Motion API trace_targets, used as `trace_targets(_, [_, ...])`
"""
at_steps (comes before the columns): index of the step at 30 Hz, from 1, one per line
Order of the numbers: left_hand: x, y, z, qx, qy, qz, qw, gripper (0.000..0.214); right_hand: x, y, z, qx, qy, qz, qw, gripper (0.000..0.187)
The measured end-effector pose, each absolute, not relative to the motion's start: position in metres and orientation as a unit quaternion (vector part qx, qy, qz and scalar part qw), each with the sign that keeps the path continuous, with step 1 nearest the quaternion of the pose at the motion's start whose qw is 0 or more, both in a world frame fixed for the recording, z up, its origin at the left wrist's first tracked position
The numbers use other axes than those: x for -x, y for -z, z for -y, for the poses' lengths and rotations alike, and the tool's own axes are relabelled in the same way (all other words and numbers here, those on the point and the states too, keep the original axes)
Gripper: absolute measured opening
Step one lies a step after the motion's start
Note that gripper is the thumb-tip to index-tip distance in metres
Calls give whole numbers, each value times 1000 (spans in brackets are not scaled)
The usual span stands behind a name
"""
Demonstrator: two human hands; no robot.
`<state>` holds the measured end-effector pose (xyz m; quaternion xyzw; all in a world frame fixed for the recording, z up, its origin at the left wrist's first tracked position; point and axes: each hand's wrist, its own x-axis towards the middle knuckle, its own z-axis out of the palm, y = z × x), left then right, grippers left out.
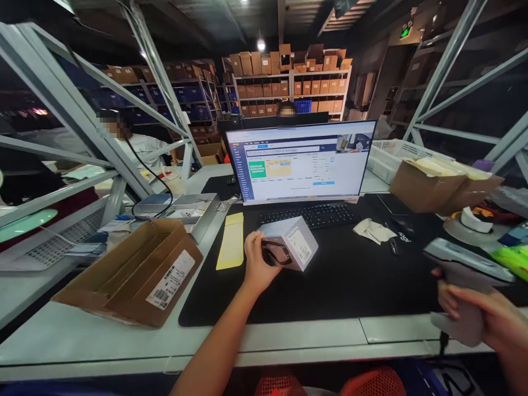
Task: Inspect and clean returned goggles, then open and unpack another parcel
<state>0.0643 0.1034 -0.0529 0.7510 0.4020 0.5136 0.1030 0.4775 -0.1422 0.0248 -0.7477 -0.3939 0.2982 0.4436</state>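
Observation:
My left hand [259, 269] is closed on a small product box [300, 242], gripping its left end with the thumb and fingers. The box is tilted above the black desk mat [322, 300], and a white printed label with a barcode faces up and to the right. On the right, my right hand [480, 311] is wrapped around the handle of a grey barcode scanner [466, 263]. Motion blurs the scanner, its head lies towards the mat's right part, and a dark cord hangs from the handle's bottom. A yellow paper pad [231, 242] lies left of the box.
Behind the box stand a keyboard [325, 214] and a lit monitor [303, 165]. An open cardboard carton [136, 275] sits at the left. To the right are crumpled paper [373, 231], a tape roll [468, 223] and a brown box [427, 184]. A person [142, 146] is beyond the left frame.

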Motion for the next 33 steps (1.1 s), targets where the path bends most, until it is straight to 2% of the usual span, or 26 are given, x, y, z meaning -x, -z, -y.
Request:
trace_targets(2, [-65,53,-105,-757,-506,-404,90,97,-442,-32,134,691,-423,364,458,48])
trace_targets(4, [-65,53,-105,-764,-501,-401,71,95,-411,-36,127,652,-498,384,423,40])
trace_targets(7, [-66,52,-106,-778,-492,-389,34,92,-381,-39,121,629,-543,417,368,29])
trace_targets(10, [-66,49,-105,-784,-487,-385,9,90,-368,-45,118,616,-559,424,357,20])
trace_targets(13, [-66,46,-103,-786,-477,-393,14,91,-367,-48,112,610,-565,428,354,21])
trace_targets(17, [-65,40,-98,-787,-462,-406,48,93,-380,-33,89,635,-558,395,359,32])
trace_targets(21, [-61,33,-91,-787,-454,-403,111,99,-404,0,59,695,-480,405,349,44])
trace_targets(26, [-54,24,-82,-795,-401,-409,200,104,-438,36,47,796,-235,515,213,55])
trace_targets(28, [-55,23,-79,-797,-384,-408,223,104,-455,41,48,814,-174,529,162,57])
trace_targets(33, [-65,32,-73,-733,-399,-416,361,107,-520,22,19,846,-48,504,166,58])
